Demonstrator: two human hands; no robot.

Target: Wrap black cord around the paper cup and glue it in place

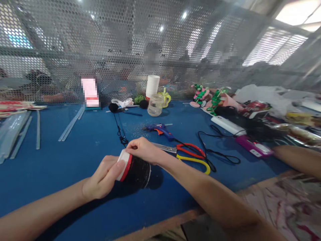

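A cup [137,170], wrapped in what looks like black yarn with a red and white band bare at one end, lies tilted on its side above the blue table. My left hand [105,175] grips its white end, thumb on the band. My right hand [141,149] is closed in a pinch at the upper edge of that end, where a black yarn strand [119,130] runs to the fingertips. The strand leads back to a black yarn ball [113,107]. Just beyond my right wrist lie scissors [192,155] with red and yellow handles.
A blue glue gun [160,130] lies ahead, near a clear jar [155,105] and stacked white cups [152,86]. Glue sticks [13,132] are at left. A purple power strip [254,146] with black cable and another person's arm [298,159] are at right. Mesh [112,43] stands behind.
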